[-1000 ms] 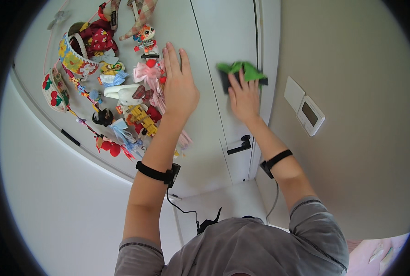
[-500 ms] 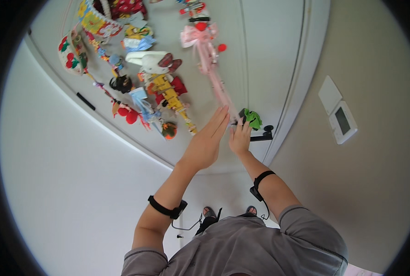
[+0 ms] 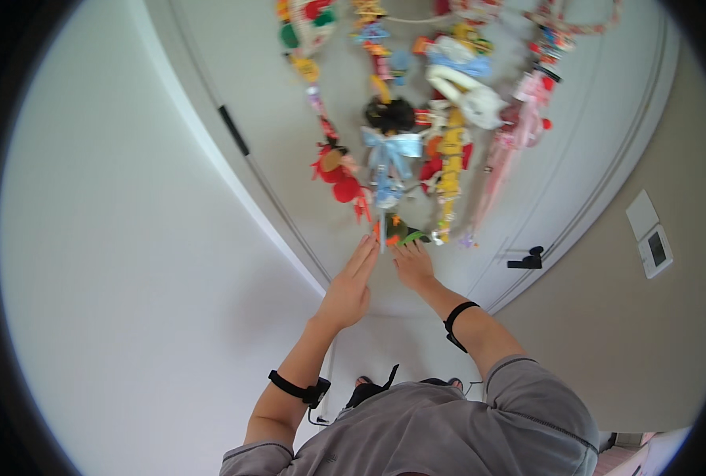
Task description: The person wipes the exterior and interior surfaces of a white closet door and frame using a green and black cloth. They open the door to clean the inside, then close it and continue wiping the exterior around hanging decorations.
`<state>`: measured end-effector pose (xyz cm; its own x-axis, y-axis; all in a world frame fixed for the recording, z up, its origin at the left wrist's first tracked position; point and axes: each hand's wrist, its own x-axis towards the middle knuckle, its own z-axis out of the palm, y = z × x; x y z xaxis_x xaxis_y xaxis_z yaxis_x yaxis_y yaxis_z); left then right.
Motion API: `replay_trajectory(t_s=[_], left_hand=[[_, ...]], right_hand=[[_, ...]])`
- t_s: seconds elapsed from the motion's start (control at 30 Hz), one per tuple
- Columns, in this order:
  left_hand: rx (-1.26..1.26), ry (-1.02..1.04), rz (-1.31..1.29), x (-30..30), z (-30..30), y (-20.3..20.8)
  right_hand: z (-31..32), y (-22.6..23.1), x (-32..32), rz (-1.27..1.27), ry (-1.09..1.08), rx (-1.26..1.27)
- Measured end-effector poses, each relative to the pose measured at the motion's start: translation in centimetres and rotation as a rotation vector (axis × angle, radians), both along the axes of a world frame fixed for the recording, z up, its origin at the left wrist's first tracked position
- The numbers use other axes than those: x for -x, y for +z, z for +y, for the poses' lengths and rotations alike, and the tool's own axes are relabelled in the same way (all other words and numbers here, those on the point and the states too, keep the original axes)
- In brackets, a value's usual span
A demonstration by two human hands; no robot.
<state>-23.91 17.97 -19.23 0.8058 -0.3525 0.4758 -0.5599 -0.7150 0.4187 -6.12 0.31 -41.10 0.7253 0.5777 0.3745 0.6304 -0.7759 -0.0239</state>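
Observation:
My left hand [image 3: 347, 292] is open, its fingers straight and close together. The fingertips are beside the lower tip of a light blue strand. That strand bears a pale blue bow [image 3: 391, 148] and ends by a dark green and orange ornament [image 3: 395, 228]. My right hand [image 3: 416, 268] has bent fingers closed on a bright green piece with a dark part [image 3: 415, 236], just below that ornament. Whether the two pieces touch, I cannot make out. Left of these hangs a strand with red pompoms [image 3: 345, 189]; to the right, a yellow beaded strip [image 3: 449, 170].
Decorated strands hang on a pale door, among them a pink ribbon [image 3: 501, 163] and a white long-eared plush [image 3: 480, 105]. A black door handle [image 3: 526, 259] is at the right. A white wall panel with a small screen [image 3: 654, 249] is beyond the door frame.
Both hands have left the pink ribbon's lower end near the handle for the blue strand, farther left on the door. The green piece moved with my right hand. The view has shifted left.

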Motion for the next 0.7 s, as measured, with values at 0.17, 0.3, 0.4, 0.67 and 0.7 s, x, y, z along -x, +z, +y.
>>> replay_trajectory(t_s=[0.17,0.3,0.4,0.67,0.7], left_hand=[[0.129,0.126,0.009,0.8,9.7,-1.5],[0.179,0.218,-0.033,0.8,15.1,-1.8],[0.217,0.271,-0.063,-0.2,16.8,-1.3],[0.305,0.205,-0.295,-6.7,16.1,5.7],[0.322,0.171,-0.333,-7.7,15.8,6.8]], right_hand=[[11.2,2.3,1.1,0.13,0.004,-0.126],[17.7,8.0,1.0,-0.058,0.109,-0.221],[21.4,13.5,1.2,-0.1,0.101,-0.302],[23.0,28.4,-1.4,-0.531,0.085,-0.417],[22.4,29.7,-1.5,-0.504,0.102,-0.402]])
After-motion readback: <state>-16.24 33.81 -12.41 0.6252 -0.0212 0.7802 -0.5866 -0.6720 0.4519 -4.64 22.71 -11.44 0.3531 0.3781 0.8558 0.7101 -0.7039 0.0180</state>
